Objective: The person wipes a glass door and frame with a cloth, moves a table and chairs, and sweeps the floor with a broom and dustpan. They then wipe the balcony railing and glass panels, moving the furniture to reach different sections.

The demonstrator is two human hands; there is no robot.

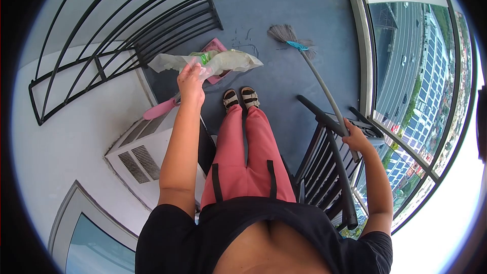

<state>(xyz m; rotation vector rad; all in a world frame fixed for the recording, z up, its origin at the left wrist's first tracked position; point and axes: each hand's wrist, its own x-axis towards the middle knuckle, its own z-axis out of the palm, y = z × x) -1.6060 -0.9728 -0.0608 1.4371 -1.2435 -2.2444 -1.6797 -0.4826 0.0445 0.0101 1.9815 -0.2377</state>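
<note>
Balcony floor up high, grey-blue, with traffic showing way below at the right edge of the frame. Left hand (190, 80) is pinching a thin plastic bag (213, 63) by its edge, upper middle of the frame, above a pink dustpan (217, 57). Looks feather-light, floppy and crinkly, so gathering the mouth probably beats pinching one corner. Right hand (356, 138) is wrapping closed around the broom (310, 62) handle, centre right, bristles resting on the floor.
</note>
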